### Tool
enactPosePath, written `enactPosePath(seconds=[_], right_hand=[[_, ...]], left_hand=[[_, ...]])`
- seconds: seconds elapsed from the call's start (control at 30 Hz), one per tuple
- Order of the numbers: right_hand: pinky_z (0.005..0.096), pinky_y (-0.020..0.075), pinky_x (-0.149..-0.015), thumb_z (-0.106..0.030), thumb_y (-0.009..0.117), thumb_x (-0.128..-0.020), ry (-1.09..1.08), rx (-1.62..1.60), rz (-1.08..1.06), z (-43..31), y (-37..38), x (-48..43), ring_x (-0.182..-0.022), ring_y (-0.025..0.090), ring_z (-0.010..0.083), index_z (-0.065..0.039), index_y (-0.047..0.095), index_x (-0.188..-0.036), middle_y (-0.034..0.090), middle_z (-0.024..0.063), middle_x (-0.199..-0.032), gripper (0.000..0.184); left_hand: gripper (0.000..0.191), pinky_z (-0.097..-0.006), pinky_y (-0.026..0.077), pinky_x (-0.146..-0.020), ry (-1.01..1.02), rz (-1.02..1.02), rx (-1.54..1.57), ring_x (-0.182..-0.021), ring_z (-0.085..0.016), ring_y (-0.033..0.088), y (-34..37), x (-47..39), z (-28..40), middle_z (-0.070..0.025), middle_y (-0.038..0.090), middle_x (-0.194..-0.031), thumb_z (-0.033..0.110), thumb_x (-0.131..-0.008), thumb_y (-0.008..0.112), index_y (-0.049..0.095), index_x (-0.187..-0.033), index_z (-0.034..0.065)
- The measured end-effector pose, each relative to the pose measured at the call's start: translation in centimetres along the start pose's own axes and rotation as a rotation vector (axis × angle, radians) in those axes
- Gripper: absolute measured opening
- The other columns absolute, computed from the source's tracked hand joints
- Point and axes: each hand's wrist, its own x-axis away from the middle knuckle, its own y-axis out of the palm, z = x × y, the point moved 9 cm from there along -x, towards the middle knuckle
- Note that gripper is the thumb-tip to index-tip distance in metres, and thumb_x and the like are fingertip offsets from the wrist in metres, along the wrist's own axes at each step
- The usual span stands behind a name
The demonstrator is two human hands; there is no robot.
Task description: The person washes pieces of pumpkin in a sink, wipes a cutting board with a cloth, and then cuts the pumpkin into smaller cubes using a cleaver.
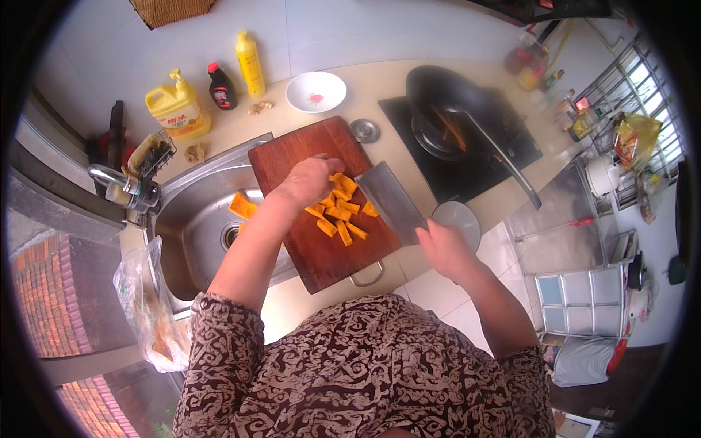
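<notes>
My right hand (446, 247) grips the handle of a Chinese cleaver (389, 202), its broad blade lying along the right side of a reddish wooden cutting board (306, 142). Chunks of orange pumpkin (340, 211) are scattered over the middle of the board, and one lies right beside the blade. My left hand (313, 178) reaches over the upper chunks with its fingers bent down; whether they hold a piece is hidden. Under the board's left edge, more pumpkin pieces (241, 206) show in the stainless steel sink (189, 219).
A black wok (438, 87) with a long handle sits on the dark cooktop (465, 183). A white bowl (316, 92) and a small metal dish (365, 131) stand behind the board. A round lid-like disc (459, 219) is near my right hand. Left are a faucet (118, 183) and a plastic bag (150, 312).
</notes>
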Motion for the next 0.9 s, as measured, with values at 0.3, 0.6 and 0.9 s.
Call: enactPosePath(seconds=[0.3, 0.6, 0.9], right_hand=[[0.0525, 0.0457, -0.060, -0.022, 0.050, -0.097, -0.077, 0.026, 0.028, 0.2, 1.3, 1.7, -0.067, 0.059, 0.0463, 0.003, 0.050, -0.087, 0.060, 0.0244, -0.068, 0.026], [0.0507, 0.0467, -0.053, -0.024, 0.049, -0.098, -0.249, -0.005, -0.190, -3.6, 7.5, 1.8, -0.061, 0.062, 0.0427, 0.001, 0.050, -0.089, 0.061, 0.0237, -0.066, 0.026], [0.0523, 0.0518, -0.062, -0.025, 0.046, -0.098, -0.148, 0.152, -0.238, -2.7, 11.0, -1.4, -0.068, 0.065, 0.0427, 0.001, 0.053, -0.090, 0.064, 0.0244, -0.070, 0.028]], left_hand=[[0.048, -0.0375, 0.048, -0.094, 0.040, -0.450, -0.198, -0.110, -0.034, 0.059, 4.8, -3.4, 1.8, -0.0175, 0.065, -0.111, 0.019, -0.075, 0.070, 0.061, -0.121, 0.0093], [0.056, -0.0363, 0.049, -0.092, -0.174, 0.034, 0.407, -0.104, -0.032, 0.063, -2.4, 1.5, -5.8, -0.0226, 0.066, -0.108, 0.021, -0.075, 0.072, 0.057, -0.124, -0.0021], [0.047, -0.0403, 0.054, -0.077, -0.365, 0.182, 0.113, -0.083, -0.037, 0.066, -2.5, 14.8, -3.3, -0.0193, 0.069, -0.092, 0.024, -0.072, 0.075, 0.062, -0.111, 0.0008]])
